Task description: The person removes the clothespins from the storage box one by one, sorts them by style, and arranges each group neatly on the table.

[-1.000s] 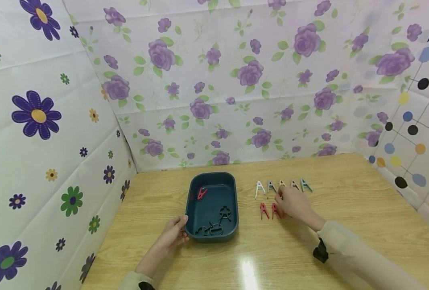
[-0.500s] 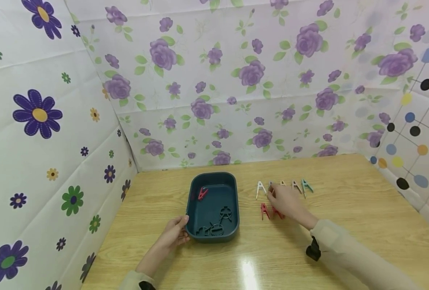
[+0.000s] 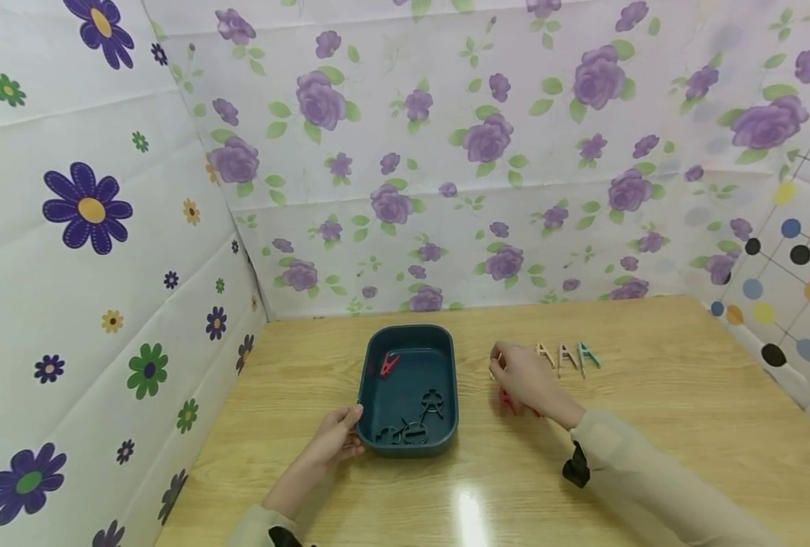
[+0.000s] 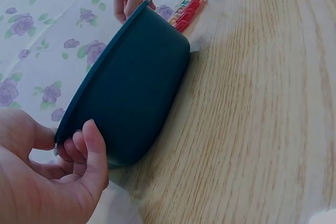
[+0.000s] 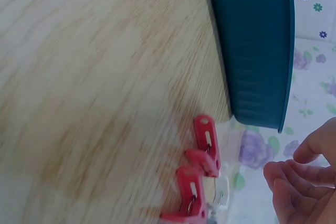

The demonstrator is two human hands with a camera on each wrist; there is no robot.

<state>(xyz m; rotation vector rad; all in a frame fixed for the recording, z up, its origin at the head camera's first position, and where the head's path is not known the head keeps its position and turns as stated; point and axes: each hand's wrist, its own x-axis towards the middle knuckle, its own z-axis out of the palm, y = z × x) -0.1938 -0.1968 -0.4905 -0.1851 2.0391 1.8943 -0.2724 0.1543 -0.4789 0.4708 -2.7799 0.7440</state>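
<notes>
My left hand [image 3: 331,439] grips the near left corner of a dark teal plastic bin [image 3: 363,380]. In the left wrist view its thumb lies over the rim and the fingers curl below it. My right hand [image 3: 526,377] hovers at the left end of a row of clothespins, its fingers bent. The right wrist view shows thumb and fingertips apart, with nothing visible between them. Below it a white clothespin [image 5: 223,191] and two red clothespins [image 5: 208,142] stand on the table. In the bin lie a red clothespin [image 3: 389,365] and several dark ring-shaped pieces [image 3: 415,433].
Right of the hand, the row continues with a yellowish clothespin [image 3: 545,352], a brownish clothespin [image 3: 567,355] and a teal clothespin [image 3: 587,354]. The wooden table [image 3: 658,410] is bordered by a flowered sheet [image 3: 439,251] behind and patterned sheets on both sides.
My right hand has moved left along the row, from the yellowish clothespin to the white end, uncovering the yellowish one. My left hand stays at the bin. The head view has shifted slightly.
</notes>
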